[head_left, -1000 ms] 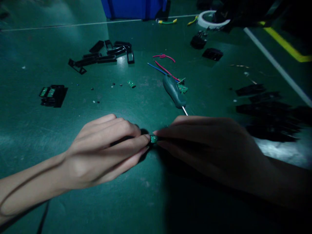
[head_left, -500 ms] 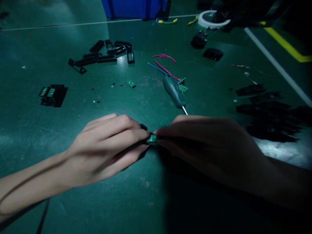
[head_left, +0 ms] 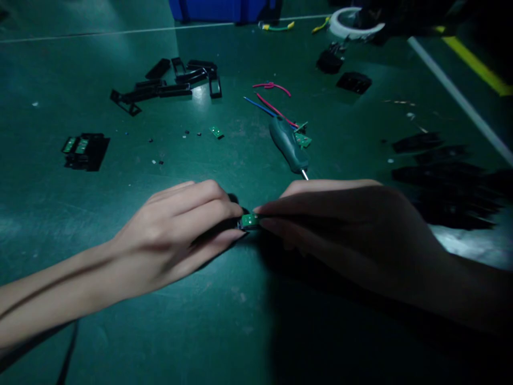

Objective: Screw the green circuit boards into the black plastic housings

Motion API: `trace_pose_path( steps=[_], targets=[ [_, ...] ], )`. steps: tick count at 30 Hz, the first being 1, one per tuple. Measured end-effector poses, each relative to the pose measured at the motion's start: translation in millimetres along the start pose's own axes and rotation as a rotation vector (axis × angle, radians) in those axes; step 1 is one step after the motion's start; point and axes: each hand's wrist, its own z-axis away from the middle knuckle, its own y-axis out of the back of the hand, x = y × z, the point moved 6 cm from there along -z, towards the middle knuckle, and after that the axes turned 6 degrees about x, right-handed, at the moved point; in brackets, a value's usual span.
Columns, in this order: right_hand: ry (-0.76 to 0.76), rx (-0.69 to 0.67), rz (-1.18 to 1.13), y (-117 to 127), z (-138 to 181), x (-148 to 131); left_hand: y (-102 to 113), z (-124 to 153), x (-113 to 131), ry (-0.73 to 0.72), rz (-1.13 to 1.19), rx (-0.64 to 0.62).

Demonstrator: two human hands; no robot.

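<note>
Between my two hands is a small green circuit board (head_left: 250,220), with a dark edge or casing under it. My left hand (head_left: 176,230) pinches its left end between thumb and fingers. From the other side, the fingertips of my right hand (head_left: 340,230) close on its right end. My fingers and deep shadow hide much of the piece. Just beyond my right hand lies a screwdriver (head_left: 287,143) with a dark green handle, its shaft partly hidden by the hand. Beside the handle are a green circuit board (head_left: 303,140), a blue wire (head_left: 259,106) and a red wire (head_left: 276,110).
Several black plastic frames (head_left: 175,90) lie at the back left. Black housings with green boards (head_left: 85,152) sit at the left. A loose board (head_left: 216,132) lies mid-table. Dark parts (head_left: 449,182) are heaped at the right. A blue bin (head_left: 224,9) and white ring (head_left: 339,29) stand behind.
The circuit board between my hands shows more of its green face now. Both hands appear slightly higher in view, as the whole scene has shifted a little upward.
</note>
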Motion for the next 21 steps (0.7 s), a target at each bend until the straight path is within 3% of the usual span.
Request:
trace_pose_path(
  steps=[21],
  targets=[
    [-0.108, 0.043, -0.196, 0.5, -4.1, 5.2, 1.0, -3.2, -2.3, 0.019, 0.098, 0.027]
  ],
)
